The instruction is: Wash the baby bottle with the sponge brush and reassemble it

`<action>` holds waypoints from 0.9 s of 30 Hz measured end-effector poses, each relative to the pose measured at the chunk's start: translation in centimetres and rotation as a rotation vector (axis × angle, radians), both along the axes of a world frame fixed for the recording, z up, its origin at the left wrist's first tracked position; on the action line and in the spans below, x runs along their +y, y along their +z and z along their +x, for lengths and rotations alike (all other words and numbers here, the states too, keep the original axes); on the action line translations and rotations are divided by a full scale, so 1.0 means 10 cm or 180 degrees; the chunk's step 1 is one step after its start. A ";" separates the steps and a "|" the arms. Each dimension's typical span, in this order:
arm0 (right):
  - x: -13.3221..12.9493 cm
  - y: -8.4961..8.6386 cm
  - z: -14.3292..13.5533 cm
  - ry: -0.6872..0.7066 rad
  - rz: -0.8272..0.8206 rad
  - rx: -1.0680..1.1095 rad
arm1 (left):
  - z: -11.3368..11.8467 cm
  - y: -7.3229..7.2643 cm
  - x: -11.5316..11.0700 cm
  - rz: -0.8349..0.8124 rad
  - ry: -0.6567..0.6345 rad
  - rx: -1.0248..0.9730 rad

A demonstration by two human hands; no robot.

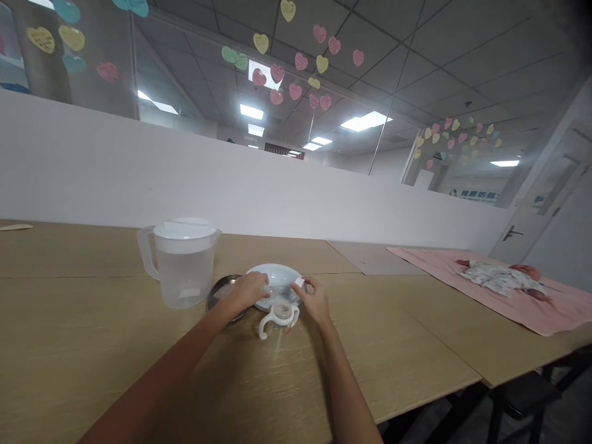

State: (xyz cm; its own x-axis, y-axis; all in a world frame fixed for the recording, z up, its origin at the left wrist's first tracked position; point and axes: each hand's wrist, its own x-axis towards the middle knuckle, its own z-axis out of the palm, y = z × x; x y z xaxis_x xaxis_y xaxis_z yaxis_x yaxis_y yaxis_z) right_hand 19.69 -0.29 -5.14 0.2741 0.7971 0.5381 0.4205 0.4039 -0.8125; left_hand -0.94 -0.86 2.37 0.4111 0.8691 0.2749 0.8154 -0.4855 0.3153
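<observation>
My left hand (250, 288) reaches over a white plate (277, 269), its fingers bent together near something clear that I cannot make out. My right hand (316, 300) pinches a small white piece (300, 282) above the plate's right side; its exact kind is too small to tell. Between my forearms stands a clear baby bottle (279, 333) with an uncovered mouth and a white two-handled ring (283, 320) around its neck. Partly behind my left wrist is a round metal bowl (213, 301).
A lidded clear plastic pitcher (185, 271) stands left of the bowl. A baby-shaped figure (499, 279) in a patterned outfit lies on a pink cloth (546, 317) at right. Behind the table (393, 345) runs a white wall (185, 179). A dark stool (527, 394) stands below right.
</observation>
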 end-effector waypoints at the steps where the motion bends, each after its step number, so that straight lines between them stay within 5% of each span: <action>1: 0.00 -0.03 -0.01 -0.0110 0.0072 -0.0362 | 0.01 -0.03 -0.02 -0.0033 -0.0042 0.0140; 9: -0.02 -0.12 -0.06 -0.0588 -0.0063 -0.1764 | -0.09 0.04 0.12 0.0162 0.0072 0.0264; 13: -0.04 -0.15 -0.06 -0.0640 -0.0212 -0.1973 | -0.30 0.35 0.11 0.0334 0.0240 -0.0192; 19: -0.07 -0.11 -0.09 -0.0614 0.0024 -0.1672 | -0.86 0.91 -0.24 0.0954 0.1350 -0.0660; 22: -0.25 0.30 -0.14 -0.0792 0.0658 -0.0784 | -1.19 0.98 -0.30 0.1083 0.2109 -0.0700; 27: -0.77 1.65 -0.09 -0.0078 0.1754 0.0534 | -1.53 0.71 -0.03 0.1598 0.2578 -0.1665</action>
